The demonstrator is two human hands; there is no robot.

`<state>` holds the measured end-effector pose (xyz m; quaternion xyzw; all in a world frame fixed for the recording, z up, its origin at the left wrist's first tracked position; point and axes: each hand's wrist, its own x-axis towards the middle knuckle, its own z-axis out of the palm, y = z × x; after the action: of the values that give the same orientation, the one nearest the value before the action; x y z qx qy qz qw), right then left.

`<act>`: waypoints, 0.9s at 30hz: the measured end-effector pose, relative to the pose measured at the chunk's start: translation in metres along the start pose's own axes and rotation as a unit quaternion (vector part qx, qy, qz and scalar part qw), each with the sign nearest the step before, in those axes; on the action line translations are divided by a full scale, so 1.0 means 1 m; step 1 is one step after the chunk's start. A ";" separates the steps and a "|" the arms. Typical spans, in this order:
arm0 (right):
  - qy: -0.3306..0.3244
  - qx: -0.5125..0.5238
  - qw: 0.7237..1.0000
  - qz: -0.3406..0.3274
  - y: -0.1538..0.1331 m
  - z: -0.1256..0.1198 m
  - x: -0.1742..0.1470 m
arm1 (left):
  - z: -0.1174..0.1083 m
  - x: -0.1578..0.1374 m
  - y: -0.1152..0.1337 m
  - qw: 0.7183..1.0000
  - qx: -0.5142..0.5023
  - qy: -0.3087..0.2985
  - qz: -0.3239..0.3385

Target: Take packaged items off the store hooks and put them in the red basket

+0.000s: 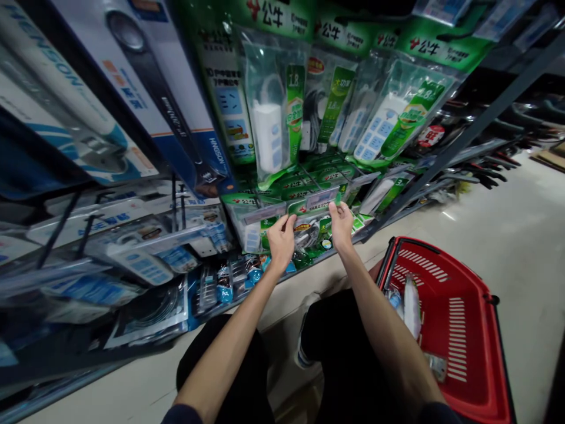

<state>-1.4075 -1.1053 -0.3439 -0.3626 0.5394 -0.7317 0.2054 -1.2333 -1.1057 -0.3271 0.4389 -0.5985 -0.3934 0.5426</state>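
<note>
My left hand [282, 240] is closed, with thumb and fingertips pinching the left side of a packaged power strip [308, 234] in the lower hanging row. My right hand [341, 225] is closed too, pinching the right side of the same package near its green header. Between the hands, a clear price-label strip crosses the front of the header. Through the package's clear plastic, a coiled grey cable shows in part. Just above hang more power strips in clear bags, among them a white one [268, 138] and a wider one [377, 129].
A red shopping basket [479, 347] with a few packaged items stands on the floor at my right. Large wrench packages [154, 88] hang at the upper left. Metal hooks [62, 229] jut out below them. Small blue packs [224, 288] fill the bottom shelf.
</note>
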 end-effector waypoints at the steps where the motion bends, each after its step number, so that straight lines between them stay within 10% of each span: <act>1: 0.006 0.004 1.000 -0.003 -0.001 0.002 0.001 | 0.002 0.002 0.000 1.000 -0.002 0.010 -0.001; 27: 0.047 0.052 0.997 0.009 0.007 0.029 0.014 | 0.008 0.021 -0.006 0.998 0.010 0.047 -0.038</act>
<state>-1.3955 -1.1358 -0.3415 -0.3116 0.5128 -0.7733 0.2048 -1.2412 -1.1270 -0.3268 0.4842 -0.5592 -0.3869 0.5506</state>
